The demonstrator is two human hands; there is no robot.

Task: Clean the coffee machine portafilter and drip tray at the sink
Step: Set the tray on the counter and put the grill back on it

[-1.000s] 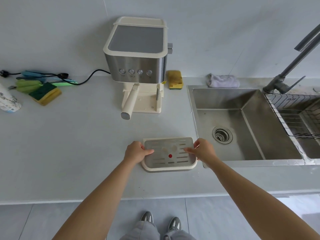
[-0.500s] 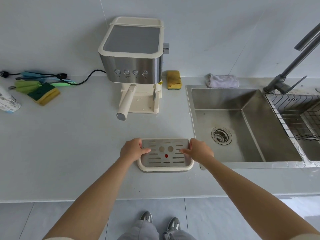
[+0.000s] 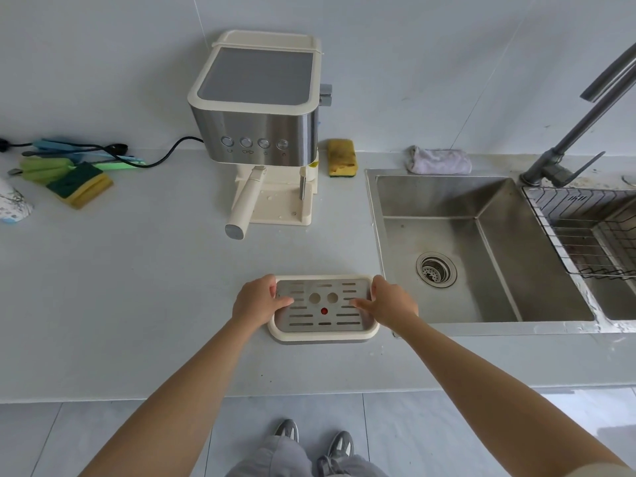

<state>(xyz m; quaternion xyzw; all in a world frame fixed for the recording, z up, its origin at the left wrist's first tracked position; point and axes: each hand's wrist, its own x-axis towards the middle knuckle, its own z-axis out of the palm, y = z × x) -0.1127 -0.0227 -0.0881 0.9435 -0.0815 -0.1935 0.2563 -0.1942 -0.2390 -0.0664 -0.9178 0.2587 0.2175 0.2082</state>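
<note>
The cream drip tray (image 3: 323, 333) with its slotted metal grate and a red dot lies flat on the grey counter, just left of the sink (image 3: 444, 242). My left hand (image 3: 256, 301) grips its left end and my right hand (image 3: 390, 302) grips its right end, thumbs resting on the grate. Behind it stands the coffee machine (image 3: 258, 108), steel and cream. The portafilter (image 3: 246, 204) is locked under the machine, its cream handle pointing toward me and to the left.
A yellow sponge (image 3: 340, 157) and a grey cloth (image 3: 437, 160) lie by the back wall. At far left are a green-yellow sponge (image 3: 81, 185), brushes and a black cable. The faucet (image 3: 581, 129) rises at the right over a wire rack (image 3: 592, 228).
The tray and both hands sit slightly further left and nearer the counter's front edge than a second ago; the grip is unchanged.
</note>
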